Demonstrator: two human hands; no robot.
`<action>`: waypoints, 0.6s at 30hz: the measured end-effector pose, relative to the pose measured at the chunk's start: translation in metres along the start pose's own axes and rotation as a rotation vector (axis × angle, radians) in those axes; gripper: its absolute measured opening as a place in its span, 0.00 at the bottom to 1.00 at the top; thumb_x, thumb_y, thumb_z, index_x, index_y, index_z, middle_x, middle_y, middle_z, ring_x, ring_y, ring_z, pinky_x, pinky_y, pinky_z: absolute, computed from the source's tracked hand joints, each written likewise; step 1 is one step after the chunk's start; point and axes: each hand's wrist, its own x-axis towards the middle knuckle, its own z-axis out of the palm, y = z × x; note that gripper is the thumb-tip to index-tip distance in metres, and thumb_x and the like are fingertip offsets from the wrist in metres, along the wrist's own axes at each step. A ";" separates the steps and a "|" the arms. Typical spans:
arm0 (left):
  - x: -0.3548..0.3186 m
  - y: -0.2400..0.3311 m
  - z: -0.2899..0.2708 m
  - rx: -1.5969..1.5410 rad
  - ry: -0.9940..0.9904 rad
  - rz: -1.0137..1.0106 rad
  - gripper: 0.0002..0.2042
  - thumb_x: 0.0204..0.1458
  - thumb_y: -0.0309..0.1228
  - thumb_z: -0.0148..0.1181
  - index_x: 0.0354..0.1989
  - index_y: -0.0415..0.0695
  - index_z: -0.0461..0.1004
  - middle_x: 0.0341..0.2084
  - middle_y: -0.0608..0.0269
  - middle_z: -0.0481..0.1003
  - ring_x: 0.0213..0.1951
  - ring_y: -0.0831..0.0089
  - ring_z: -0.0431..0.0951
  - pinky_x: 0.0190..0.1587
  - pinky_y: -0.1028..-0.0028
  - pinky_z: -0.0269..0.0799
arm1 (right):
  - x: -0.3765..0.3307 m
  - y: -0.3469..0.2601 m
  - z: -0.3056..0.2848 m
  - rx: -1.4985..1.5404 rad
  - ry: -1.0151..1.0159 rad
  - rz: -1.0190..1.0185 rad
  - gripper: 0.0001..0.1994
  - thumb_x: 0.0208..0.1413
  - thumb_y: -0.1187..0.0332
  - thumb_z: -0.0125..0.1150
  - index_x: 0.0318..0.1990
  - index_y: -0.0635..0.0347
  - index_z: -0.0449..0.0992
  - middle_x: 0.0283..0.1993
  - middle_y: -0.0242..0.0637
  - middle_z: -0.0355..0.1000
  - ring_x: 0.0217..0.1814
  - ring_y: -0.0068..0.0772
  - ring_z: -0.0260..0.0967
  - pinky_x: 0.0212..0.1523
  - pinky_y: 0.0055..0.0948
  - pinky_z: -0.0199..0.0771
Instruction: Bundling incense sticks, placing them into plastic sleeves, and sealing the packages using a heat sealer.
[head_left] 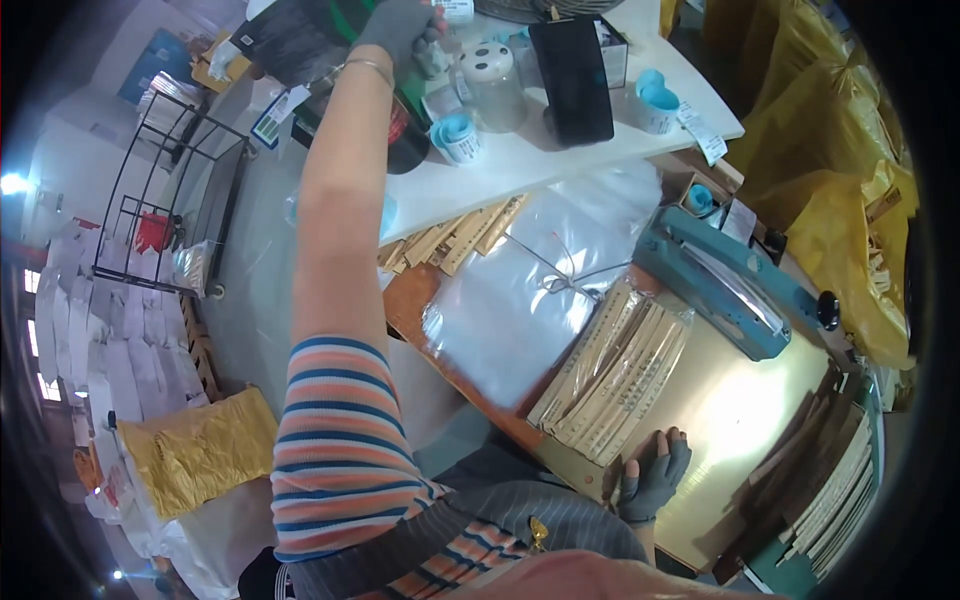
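Observation:
My left hand (398, 28), in a grey fingerless glove, reaches to the far side of the white table. Its fingers look curled; whatever they hold is hidden. Close by stand a clear jar with a spotted white lid (490, 62), a light-blue label roll (456, 138) and a black phone-like slab (574, 82). My right hand (655, 482), gloved the same way, lies with fingers apart on the lower worktop. Just beyond its fingertips is a stack of wooden rulers (612, 375) in clear plastic wrapping.
A teal hand sealer (715, 280) stands right of the clear plastic bags (515, 300). Loose wooden rulers (455, 238) lie under the white table's edge (560, 172). Yellow sacks (800, 130) fill the right side. A black wire cart (150, 195) and a yellow parcel (200, 450) are at left.

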 end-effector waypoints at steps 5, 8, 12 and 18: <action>-0.044 0.030 0.005 -0.235 -0.077 -0.033 0.07 0.55 0.34 0.54 0.33 0.43 0.70 0.21 0.71 0.71 0.18 0.87 0.65 0.16 0.85 0.57 | -0.003 0.001 0.000 0.013 0.014 0.005 0.28 0.56 0.51 0.48 0.53 0.68 0.66 0.61 0.53 0.58 0.64 0.56 0.52 0.64 0.50 0.48; -0.067 0.047 0.006 -0.165 -0.127 -0.011 0.06 0.55 0.33 0.54 0.36 0.45 0.69 0.22 0.71 0.71 0.19 0.86 0.66 0.16 0.84 0.58 | -0.003 -0.001 -0.002 0.018 0.018 0.004 0.27 0.56 0.52 0.50 0.53 0.68 0.66 0.61 0.53 0.58 0.65 0.56 0.52 0.64 0.49 0.48; -0.072 0.047 0.002 -0.112 -0.102 0.013 0.07 0.55 0.33 0.54 0.36 0.45 0.69 0.22 0.71 0.72 0.19 0.86 0.66 0.17 0.85 0.58 | -0.003 -0.001 -0.002 0.036 0.010 0.014 0.27 0.54 0.52 0.51 0.53 0.68 0.66 0.61 0.54 0.58 0.64 0.57 0.52 0.64 0.49 0.49; -0.072 0.045 0.016 -0.148 -0.028 0.045 0.10 0.57 0.35 0.51 0.41 0.43 0.70 0.29 0.66 0.75 0.26 0.81 0.73 0.23 0.81 0.66 | -0.002 -0.002 -0.002 0.040 0.019 0.019 0.28 0.54 0.52 0.52 0.52 0.68 0.66 0.60 0.54 0.58 0.64 0.58 0.52 0.64 0.50 0.48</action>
